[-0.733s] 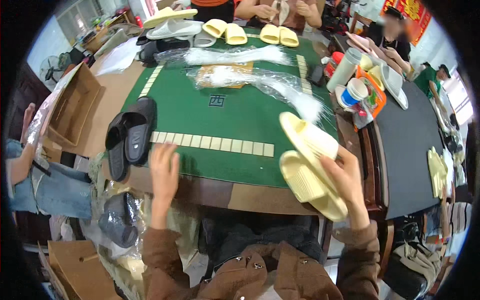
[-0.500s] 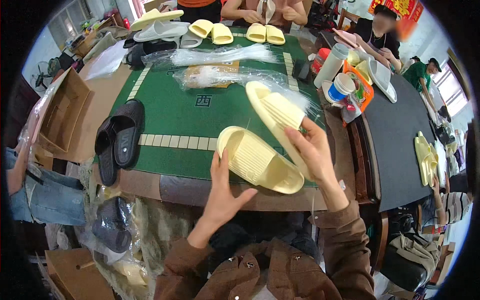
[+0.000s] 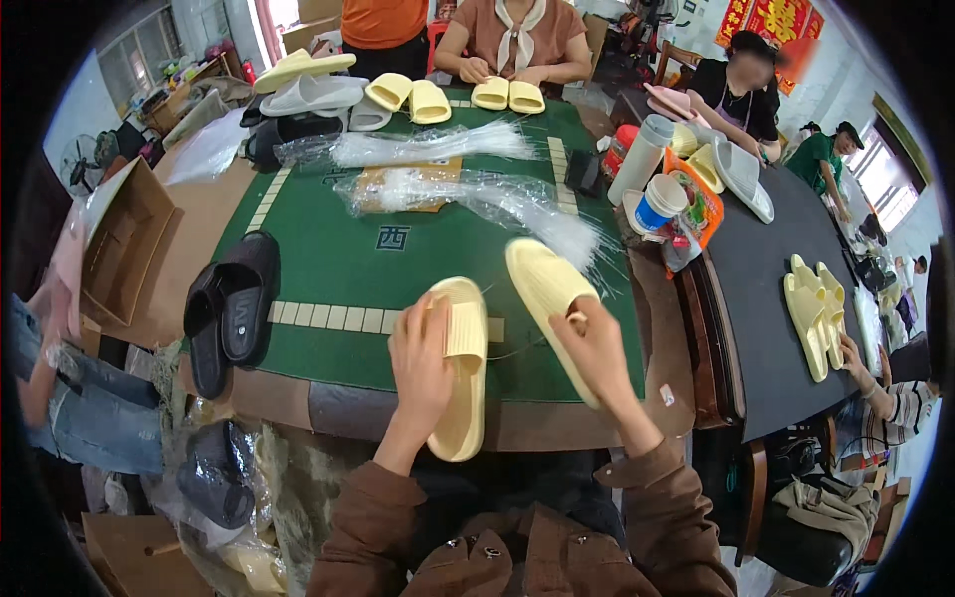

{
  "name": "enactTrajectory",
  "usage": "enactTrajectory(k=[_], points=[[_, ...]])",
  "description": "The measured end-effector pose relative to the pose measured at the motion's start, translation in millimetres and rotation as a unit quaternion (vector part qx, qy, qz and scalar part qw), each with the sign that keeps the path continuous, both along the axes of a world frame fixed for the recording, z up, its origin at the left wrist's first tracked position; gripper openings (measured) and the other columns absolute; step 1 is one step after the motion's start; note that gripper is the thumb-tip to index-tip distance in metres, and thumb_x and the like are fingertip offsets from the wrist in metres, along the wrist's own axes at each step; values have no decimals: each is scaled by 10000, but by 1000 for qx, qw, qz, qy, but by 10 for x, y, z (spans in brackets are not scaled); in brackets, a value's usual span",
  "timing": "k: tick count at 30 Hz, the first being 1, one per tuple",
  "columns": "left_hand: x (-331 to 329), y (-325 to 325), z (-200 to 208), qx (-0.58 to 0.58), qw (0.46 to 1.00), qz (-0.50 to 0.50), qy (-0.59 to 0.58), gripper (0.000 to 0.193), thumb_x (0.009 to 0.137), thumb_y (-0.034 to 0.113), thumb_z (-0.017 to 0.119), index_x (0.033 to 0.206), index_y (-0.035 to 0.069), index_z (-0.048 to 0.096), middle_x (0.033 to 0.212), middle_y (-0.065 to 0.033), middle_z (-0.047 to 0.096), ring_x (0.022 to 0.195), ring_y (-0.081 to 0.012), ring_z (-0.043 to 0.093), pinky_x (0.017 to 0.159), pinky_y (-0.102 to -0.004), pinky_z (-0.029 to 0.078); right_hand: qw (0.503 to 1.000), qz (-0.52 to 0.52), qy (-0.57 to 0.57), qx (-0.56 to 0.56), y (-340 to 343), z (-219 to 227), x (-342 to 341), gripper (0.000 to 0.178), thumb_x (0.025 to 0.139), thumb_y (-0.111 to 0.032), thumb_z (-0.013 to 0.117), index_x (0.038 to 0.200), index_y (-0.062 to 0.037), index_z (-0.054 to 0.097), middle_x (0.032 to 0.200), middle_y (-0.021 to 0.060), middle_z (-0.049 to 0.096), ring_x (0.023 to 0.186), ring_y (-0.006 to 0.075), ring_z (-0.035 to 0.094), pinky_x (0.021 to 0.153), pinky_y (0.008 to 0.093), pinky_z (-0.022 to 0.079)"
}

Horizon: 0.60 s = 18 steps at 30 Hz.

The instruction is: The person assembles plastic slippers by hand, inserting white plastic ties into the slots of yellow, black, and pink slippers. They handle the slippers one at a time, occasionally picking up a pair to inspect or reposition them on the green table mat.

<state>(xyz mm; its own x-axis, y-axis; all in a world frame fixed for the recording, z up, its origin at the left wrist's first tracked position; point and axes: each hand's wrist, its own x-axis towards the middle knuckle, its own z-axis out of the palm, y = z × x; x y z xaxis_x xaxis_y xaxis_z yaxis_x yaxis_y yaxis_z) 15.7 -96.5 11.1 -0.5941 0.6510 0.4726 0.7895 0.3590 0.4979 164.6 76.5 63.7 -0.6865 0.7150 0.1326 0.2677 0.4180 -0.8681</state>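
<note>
My left hand (image 3: 420, 363) grips a pale yellow slide sandal (image 3: 462, 398) by its side. This sandal points away from me, over the front edge of the green mat (image 3: 338, 254). In my right hand (image 3: 599, 348), the fingers are closed on a second pale yellow slide sandal (image 3: 542, 277), held tilted with its toe away to the left. A gap lies between the two sandals, and a thin clear strand shows there faintly. Beyond them lie two bundles of clear, thin plastic strands (image 3: 438, 147) in plastic film.
A pair of black slides (image 3: 249, 298) sits at the left, near an open cardboard box (image 3: 129, 244). Yellow slides (image 3: 430, 102) and grey slides (image 3: 313, 95) line the far edge. Right of the mat stand a tumbler (image 3: 642, 157), a white-and-blue tub (image 3: 661, 204) and an orange tray (image 3: 701, 194). Other people sit around.
My left hand has gone from open beside a sandal to holding it, and that sandal has turned upright and moved left and nearer. The right-hand sandal has lowered. The view has shifted slightly.
</note>
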Motion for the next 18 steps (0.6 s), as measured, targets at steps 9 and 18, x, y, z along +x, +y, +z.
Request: enactTrajectory(k=[9,18], points=[[-108,-94,-15,51,994,-52,-82,714,781,-96,581,1449,42,370,1491,-255,265,1357,-424,310,1117,-480,288,995,80,-17,63,-261,-178,250,254,866,-89,665,1102,6,675,925,157,696,754,332,686,679,380,552],[-178,57,-287,70,987,-50,-135,640,765,-209,433,1356,26,506,1456,-196,370,1356,-369,379,1111,-425,352,983,61,-22,171,249,-737,105,626,820,-87,684,1367,55,415,1368,268,462,1287,406,457,1073,409,388]])
